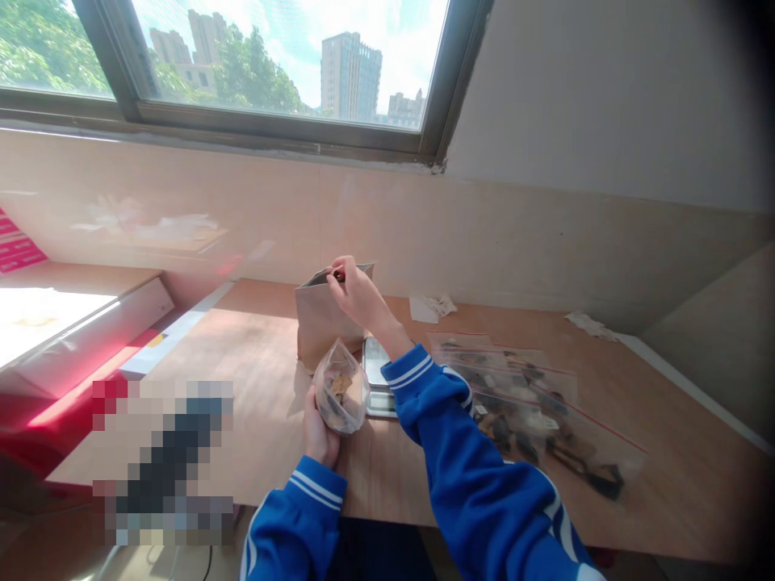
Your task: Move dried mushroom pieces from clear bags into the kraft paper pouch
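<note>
1. Left hand [320, 432]: fingers curled around the lower left side of the clear bag [354, 415], mouth open, tan pieces [341, 385] visible inside.
2. Right hand [354, 292]: at the mouth of the paper bag [327, 319]; thumb and fingers nearly together, pinching a small dark piece [339, 276].
3. Paper bag: upright on the table [242, 363], top open, just beyond the clear bag.
4. Scale [381, 405]: beside the clear bag, partly hidden by the right arm.
5. Zip bags [563, 420]: flat, overlapping, right of the right sleeve, dark items inside.
</note>
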Available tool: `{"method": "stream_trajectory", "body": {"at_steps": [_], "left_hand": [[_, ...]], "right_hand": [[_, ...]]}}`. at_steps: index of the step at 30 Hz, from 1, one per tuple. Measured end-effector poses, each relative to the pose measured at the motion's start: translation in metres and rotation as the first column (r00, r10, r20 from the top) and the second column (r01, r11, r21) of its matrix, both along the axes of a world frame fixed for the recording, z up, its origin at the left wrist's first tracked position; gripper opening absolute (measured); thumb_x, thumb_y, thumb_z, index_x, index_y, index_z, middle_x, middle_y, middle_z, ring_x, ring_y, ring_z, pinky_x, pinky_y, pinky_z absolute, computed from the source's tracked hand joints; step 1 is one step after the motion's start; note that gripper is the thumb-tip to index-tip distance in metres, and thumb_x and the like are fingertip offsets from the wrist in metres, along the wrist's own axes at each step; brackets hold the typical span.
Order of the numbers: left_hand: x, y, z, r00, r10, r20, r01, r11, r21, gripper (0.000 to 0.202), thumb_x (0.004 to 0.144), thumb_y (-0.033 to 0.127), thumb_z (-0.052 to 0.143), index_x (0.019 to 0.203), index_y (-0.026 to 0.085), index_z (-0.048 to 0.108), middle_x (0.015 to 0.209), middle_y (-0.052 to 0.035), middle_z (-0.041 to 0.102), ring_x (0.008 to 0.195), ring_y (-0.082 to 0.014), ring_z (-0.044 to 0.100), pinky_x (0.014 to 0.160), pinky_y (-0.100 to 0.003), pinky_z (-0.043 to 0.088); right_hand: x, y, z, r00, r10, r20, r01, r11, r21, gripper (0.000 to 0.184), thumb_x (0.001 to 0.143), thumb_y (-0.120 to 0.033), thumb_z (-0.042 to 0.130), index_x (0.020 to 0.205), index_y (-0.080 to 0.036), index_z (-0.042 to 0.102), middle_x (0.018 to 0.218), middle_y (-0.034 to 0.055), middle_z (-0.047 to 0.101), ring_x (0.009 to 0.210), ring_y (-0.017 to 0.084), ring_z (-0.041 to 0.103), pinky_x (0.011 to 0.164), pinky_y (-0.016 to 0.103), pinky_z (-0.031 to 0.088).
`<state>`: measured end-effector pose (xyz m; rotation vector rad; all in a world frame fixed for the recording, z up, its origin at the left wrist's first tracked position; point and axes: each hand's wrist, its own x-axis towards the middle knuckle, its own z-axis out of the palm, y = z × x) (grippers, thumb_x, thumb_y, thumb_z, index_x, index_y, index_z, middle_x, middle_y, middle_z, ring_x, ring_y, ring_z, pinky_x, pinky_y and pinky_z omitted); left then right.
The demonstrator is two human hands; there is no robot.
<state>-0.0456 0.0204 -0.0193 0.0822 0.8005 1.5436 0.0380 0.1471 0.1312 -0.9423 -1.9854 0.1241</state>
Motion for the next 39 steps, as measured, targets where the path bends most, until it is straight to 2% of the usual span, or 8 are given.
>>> {"method": "stream_trajectory", "body": {"at_steps": [5,9,12,16,18,24,31,39], "left_hand": [[0.0,0.0,0.0,0.999,0.01,-0.042,-0.009,1.0,0.023,0.025,0.08,0.027,0.052,0.095,0.014,0.068,0.074,-0.0036,0.068,0.056,-0.0117,0.059,0.054,-0.023,0.051],[-0.001,0.0,-0.001,0.996,0.015,-0.091,-0.016,1.0,-0.005,0.026,0.079,0.027,0.053,0.098,0.016,0.067,0.076,-0.0028,0.068,0.054,-0.0099,0.059,0.05,-0.021,0.048],[-0.001,0.001,-0.001,0.992,0.015,-0.126,-0.017,1.0,-0.012,0.025,0.081,0.027,0.052,0.097,0.016,0.067,0.077,-0.0031,0.068,0.055,-0.0102,0.06,0.05,-0.02,0.048],[0.0,0.002,-0.002,0.996,0.014,-0.092,-0.012,1.0,0.017,0.024,0.081,0.029,0.053,0.097,0.017,0.067,0.079,-0.0032,0.069,0.06,-0.0112,0.062,0.051,-0.02,0.048],[0.0,0.001,-0.003,0.998,0.009,-0.065,-0.006,0.999,0.037,0.026,0.082,0.031,0.054,0.1,0.016,0.067,0.082,-0.0037,0.069,0.064,-0.0121,0.063,0.056,-0.021,0.05],[0.0,-0.001,0.0,0.999,0.007,-0.051,-0.004,0.999,0.05,0.031,0.083,0.033,0.055,0.105,0.015,0.066,0.09,-0.006,0.07,0.074,-0.0167,0.066,0.062,-0.025,0.051],[0.0,-0.004,-0.002,0.994,-0.039,-0.1,0.046,0.997,0.064,0.029,0.084,0.038,0.056,0.095,0.013,0.067,0.074,-0.0019,0.068,0.058,-0.0121,0.059,0.051,-0.021,0.046],[0.004,-0.007,0.003,0.975,-0.066,-0.214,0.087,0.992,0.087,0.034,0.087,0.041,0.054,0.099,0.012,0.067,0.09,-0.0086,0.072,0.082,-0.0202,0.067,0.073,-0.028,0.053]], "right_hand": [[0.002,-0.005,0.003,0.99,-0.025,0.139,0.012,0.996,0.093,0.024,0.097,-0.025,0.04,0.094,-0.015,0.062,0.105,0.0115,0.059,0.103,0.021,0.053,0.096,0.036,0.041],[0.012,-0.033,0.01,0.997,-0.044,-0.056,0.051,0.992,0.116,0.023,0.095,-0.021,0.041,0.108,-0.016,0.06,0.115,0.0108,0.056,0.111,0.021,0.051,0.101,0.038,0.038],[0.026,-0.065,0.011,0.978,0.091,-0.19,-0.106,0.992,-0.073,0.023,0.093,-0.016,0.038,0.097,-0.017,0.061,0.098,0.0054,0.062,0.095,0.016,0.058,0.087,0.031,0.046],[0.042,-0.104,-0.005,0.926,0.374,-0.054,-0.359,0.824,-0.439,0.024,0.09,-0.011,0.041,0.092,-0.018,0.064,0.091,0.0023,0.067,0.086,0.013,0.062,0.078,0.026,0.048],[0.042,-0.115,-0.02,0.889,0.446,0.101,-0.336,0.788,-0.516,0.025,0.087,-0.006,0.044,0.094,-0.017,0.066,0.097,0.0048,0.068,0.093,0.016,0.061,0.083,0.029,0.048],[0.027,-0.122,-0.056,0.878,0.309,0.365,-0.146,0.9,-0.41,0.035,0.078,0.002,0.049,0.109,-0.012,0.06,0.111,0.0114,0.062,0.111,0.023,0.053,0.101,0.038,0.041],[0.032,-0.113,-0.051,0.905,0.325,0.275,-0.168,0.867,-0.47,0.018,0.084,-0.005,0.051,0.084,-0.017,0.065,0.096,0.0063,0.062,0.093,0.019,0.057,0.08,0.031,0.045],[0.027,-0.112,-0.065,0.915,0.332,0.231,-0.141,0.797,-0.588,0.005,0.082,-0.018,0.059,0.08,-0.016,0.055,0.07,-0.0014,0.053,0.062,0.013,0.047,0.056,0.025,0.037]]}}
